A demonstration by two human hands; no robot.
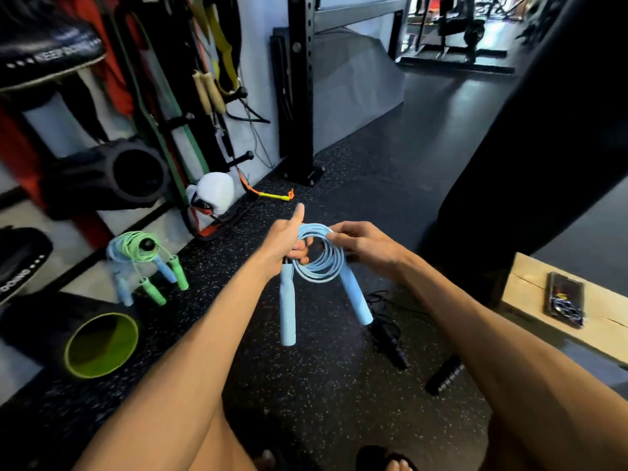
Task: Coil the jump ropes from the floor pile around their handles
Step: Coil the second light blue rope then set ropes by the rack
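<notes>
A light blue jump rope (319,263) is looped into a round coil held up in front of me, its two blue handles (288,307) hanging down from it. My left hand (289,239) grips the left side of the coil, thumb sticking up. My right hand (360,243) pinches the coil's upper right. On the floor below lies a black jump rope (389,338) in a loose tangle. Coiled green and blue ropes (142,263) hang from a wall peg at the left.
A black foam roller with a green core (102,345) lies at the left. A black punching bag (530,147) hangs at the right, a wooden box (530,300) with a phone beside it. A black cylinder (445,373) lies on the rubber floor. Rack post (300,86) behind.
</notes>
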